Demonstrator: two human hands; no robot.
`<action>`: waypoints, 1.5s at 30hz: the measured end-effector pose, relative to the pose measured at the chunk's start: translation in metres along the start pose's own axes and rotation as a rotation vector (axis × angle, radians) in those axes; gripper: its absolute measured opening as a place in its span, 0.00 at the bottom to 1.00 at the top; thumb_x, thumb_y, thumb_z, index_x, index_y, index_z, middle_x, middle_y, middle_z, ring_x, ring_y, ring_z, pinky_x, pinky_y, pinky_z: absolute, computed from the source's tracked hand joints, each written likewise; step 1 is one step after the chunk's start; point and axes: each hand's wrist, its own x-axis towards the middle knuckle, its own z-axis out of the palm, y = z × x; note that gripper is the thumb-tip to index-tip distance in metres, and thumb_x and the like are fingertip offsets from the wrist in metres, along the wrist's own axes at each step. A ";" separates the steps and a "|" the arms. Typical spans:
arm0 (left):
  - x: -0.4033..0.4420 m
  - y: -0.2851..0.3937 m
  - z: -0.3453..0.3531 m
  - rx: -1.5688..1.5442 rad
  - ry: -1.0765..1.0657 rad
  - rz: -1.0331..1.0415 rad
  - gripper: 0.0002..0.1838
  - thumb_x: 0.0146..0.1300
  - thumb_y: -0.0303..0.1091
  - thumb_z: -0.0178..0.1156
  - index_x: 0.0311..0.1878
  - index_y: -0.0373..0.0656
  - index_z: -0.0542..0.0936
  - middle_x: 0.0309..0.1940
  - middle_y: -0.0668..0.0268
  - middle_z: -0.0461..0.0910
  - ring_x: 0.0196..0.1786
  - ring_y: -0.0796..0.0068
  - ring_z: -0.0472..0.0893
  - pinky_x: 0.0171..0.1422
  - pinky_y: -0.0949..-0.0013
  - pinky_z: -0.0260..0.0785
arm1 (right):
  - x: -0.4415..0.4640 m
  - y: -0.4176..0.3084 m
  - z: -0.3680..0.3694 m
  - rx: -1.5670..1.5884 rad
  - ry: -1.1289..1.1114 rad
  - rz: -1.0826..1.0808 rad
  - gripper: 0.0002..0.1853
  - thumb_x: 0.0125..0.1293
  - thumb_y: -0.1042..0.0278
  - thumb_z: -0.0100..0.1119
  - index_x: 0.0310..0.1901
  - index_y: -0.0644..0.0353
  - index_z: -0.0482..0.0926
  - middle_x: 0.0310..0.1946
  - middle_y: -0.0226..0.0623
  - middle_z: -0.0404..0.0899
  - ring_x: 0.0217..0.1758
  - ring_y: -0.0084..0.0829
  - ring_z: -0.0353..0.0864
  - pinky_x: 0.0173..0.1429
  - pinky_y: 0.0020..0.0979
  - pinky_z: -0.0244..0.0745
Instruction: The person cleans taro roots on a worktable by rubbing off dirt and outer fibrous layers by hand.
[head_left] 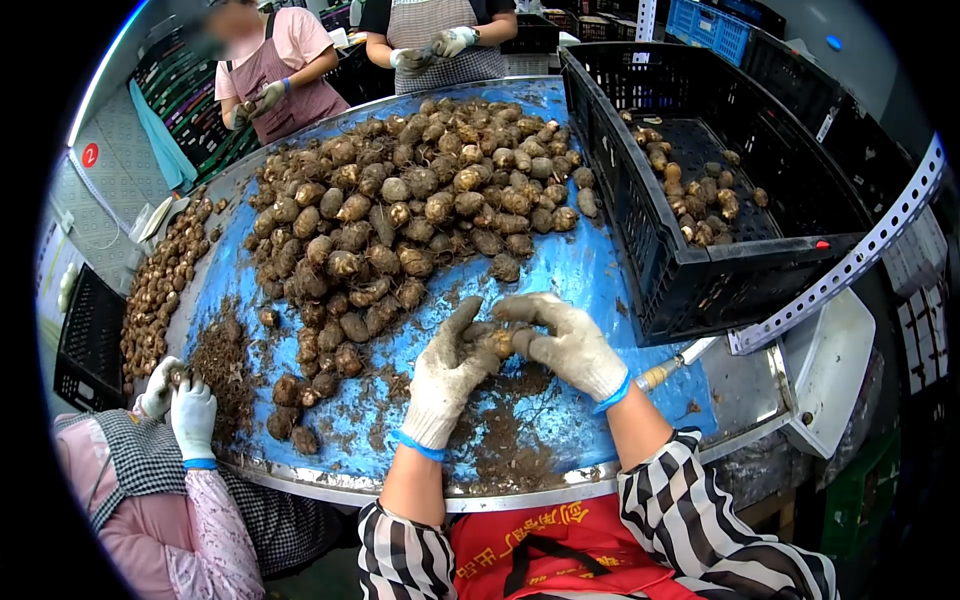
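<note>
Blue-covered table (590, 275), tuber pile (400, 205) toward far edge; left hand (447, 375) and right hand (572, 347) grasping small tuber (501, 344) near front edge.

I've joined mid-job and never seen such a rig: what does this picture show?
There is no machine here: one camera, worn on a person's head, looks forward and down. That person's left hand and right hand, in soiled white fabric gloves, hold a small brown rounded root vegetable between them. Ahead, a blue-covered table bears a large heap of brown, hairy, rounded root vegetables and loose dark soil. On the right, a black perforated plastic crate contains more. Other gloved people are around the table.
</note>
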 end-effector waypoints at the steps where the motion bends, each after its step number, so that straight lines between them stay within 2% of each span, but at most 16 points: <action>1: -0.001 -0.001 -0.001 -0.010 -0.011 -0.002 0.39 0.63 0.26 0.67 0.76 0.32 0.63 0.60 0.56 0.79 0.56 0.73 0.80 0.60 0.71 0.74 | -0.001 -0.002 0.001 -0.012 -0.055 0.018 0.14 0.66 0.74 0.60 0.52 0.63 0.86 0.46 0.43 0.84 0.52 0.34 0.82 0.59 0.33 0.76; 3: -0.001 -0.003 0.001 0.016 -0.037 0.004 0.39 0.63 0.25 0.67 0.76 0.33 0.63 0.61 0.56 0.79 0.57 0.73 0.80 0.62 0.71 0.74 | -0.003 0.000 0.005 -0.217 -0.079 0.028 0.14 0.63 0.76 0.60 0.49 0.66 0.85 0.47 0.43 0.84 0.48 0.31 0.83 0.54 0.32 0.77; 7: -0.004 -0.001 0.005 0.063 -0.106 0.014 0.40 0.61 0.24 0.68 0.76 0.33 0.62 0.61 0.56 0.78 0.58 0.72 0.79 0.64 0.69 0.73 | -0.002 0.005 0.011 -0.147 0.113 0.188 0.10 0.65 0.75 0.59 0.45 0.67 0.85 0.36 0.42 0.86 0.40 0.30 0.85 0.49 0.32 0.79; 11: -0.005 0.008 0.007 -0.033 -0.124 -0.007 0.41 0.59 0.24 0.68 0.76 0.33 0.64 0.63 0.55 0.78 0.59 0.70 0.80 0.62 0.69 0.73 | 0.002 0.027 0.004 -0.099 0.120 0.258 0.11 0.68 0.75 0.55 0.46 0.69 0.84 0.42 0.41 0.87 0.44 0.27 0.84 0.51 0.30 0.79; 14: -0.003 0.007 0.003 -0.082 -0.117 -0.009 0.42 0.57 0.25 0.70 0.75 0.33 0.65 0.63 0.54 0.78 0.58 0.69 0.80 0.61 0.70 0.73 | 0.001 0.044 0.000 0.324 0.060 0.049 0.11 0.69 0.76 0.50 0.44 0.67 0.83 0.43 0.42 0.86 0.47 0.28 0.83 0.54 0.31 0.77; 15: -0.003 0.006 0.001 -0.087 -0.112 -0.009 0.42 0.57 0.25 0.70 0.75 0.33 0.65 0.62 0.54 0.78 0.57 0.69 0.80 0.60 0.70 0.73 | 0.003 0.044 0.000 0.350 0.023 -0.077 0.12 0.71 0.74 0.53 0.49 0.68 0.83 0.48 0.41 0.84 0.51 0.28 0.82 0.57 0.30 0.76; 18: -0.001 0.004 0.002 0.025 -0.030 0.051 0.40 0.58 0.26 0.69 0.75 0.33 0.65 0.60 0.55 0.79 0.55 0.69 0.81 0.58 0.71 0.74 | 0.000 0.000 -0.002 0.134 -0.122 0.270 0.14 0.71 0.71 0.57 0.53 0.68 0.83 0.50 0.41 0.84 0.52 0.27 0.82 0.59 0.29 0.76; 19: -0.001 0.001 0.001 -0.004 -0.008 0.051 0.39 0.59 0.24 0.67 0.74 0.33 0.66 0.61 0.55 0.79 0.57 0.69 0.81 0.60 0.69 0.74 | -0.001 0.008 0.001 0.110 -0.113 0.170 0.16 0.70 0.68 0.61 0.56 0.66 0.83 0.50 0.42 0.86 0.52 0.26 0.82 0.59 0.29 0.76; 22: 0.002 -0.009 -0.002 -0.095 0.034 -0.005 0.34 0.61 0.21 0.63 0.72 0.31 0.69 0.60 0.55 0.80 0.58 0.68 0.81 0.65 0.66 0.74 | -0.001 0.012 0.004 0.065 -0.046 0.204 0.16 0.69 0.68 0.62 0.55 0.65 0.84 0.47 0.42 0.86 0.52 0.27 0.83 0.58 0.30 0.77; 24: 0.003 -0.014 -0.004 -0.160 0.030 -0.113 0.31 0.62 0.22 0.62 0.70 0.30 0.71 0.59 0.55 0.81 0.57 0.67 0.82 0.65 0.66 0.74 | -0.002 0.014 0.009 -0.005 0.013 0.174 0.14 0.68 0.69 0.61 0.53 0.64 0.84 0.46 0.43 0.86 0.51 0.33 0.84 0.57 0.33 0.78; 29: 0.001 -0.010 0.003 -0.101 0.050 -0.083 0.29 0.62 0.22 0.63 0.68 0.31 0.73 0.58 0.57 0.81 0.55 0.70 0.82 0.64 0.69 0.74 | -0.005 0.018 0.025 -0.316 0.199 0.080 0.10 0.62 0.74 0.56 0.43 0.61 0.84 0.45 0.50 0.84 0.48 0.51 0.84 0.54 0.42 0.79; 33: 0.000 -0.009 0.011 0.077 0.010 0.038 0.33 0.60 0.23 0.66 0.70 0.32 0.72 0.59 0.58 0.80 0.56 0.73 0.80 0.64 0.72 0.72 | -0.005 0.015 0.029 -0.209 0.183 0.148 0.10 0.64 0.73 0.57 0.43 0.61 0.84 0.42 0.49 0.85 0.47 0.48 0.85 0.54 0.40 0.79; 35: -0.001 0.001 0.010 0.030 -0.008 -0.045 0.36 0.58 0.24 0.69 0.71 0.33 0.71 0.59 0.59 0.80 0.57 0.73 0.79 0.64 0.72 0.72 | -0.006 0.006 0.030 -0.209 0.164 0.150 0.09 0.65 0.72 0.57 0.43 0.62 0.84 0.41 0.48 0.86 0.46 0.47 0.86 0.53 0.40 0.80; 40: -0.001 -0.003 0.003 -0.001 -0.144 -0.114 0.39 0.55 0.27 0.71 0.72 0.36 0.71 0.57 0.62 0.80 0.56 0.74 0.79 0.63 0.71 0.72 | 0.005 0.026 0.006 -0.222 0.339 0.208 0.11 0.69 0.75 0.56 0.48 0.67 0.83 0.42 0.44 0.87 0.44 0.29 0.86 0.50 0.29 0.80; 42: 0.000 -0.006 0.001 -0.078 -0.146 -0.140 0.39 0.55 0.27 0.71 0.72 0.37 0.71 0.56 0.62 0.80 0.56 0.74 0.79 0.62 0.71 0.73 | 0.006 0.032 0.005 -0.050 0.341 -0.016 0.14 0.67 0.74 0.57 0.53 0.63 0.84 0.44 0.43 0.85 0.41 0.35 0.84 0.50 0.32 0.79; 45: 0.001 -0.005 0.002 0.005 -0.078 -0.067 0.38 0.55 0.26 0.71 0.72 0.37 0.72 0.56 0.62 0.80 0.54 0.74 0.80 0.60 0.70 0.74 | 0.002 0.015 -0.004 0.077 0.131 0.164 0.18 0.65 0.74 0.60 0.57 0.60 0.84 0.46 0.44 0.84 0.43 0.36 0.83 0.52 0.33 0.78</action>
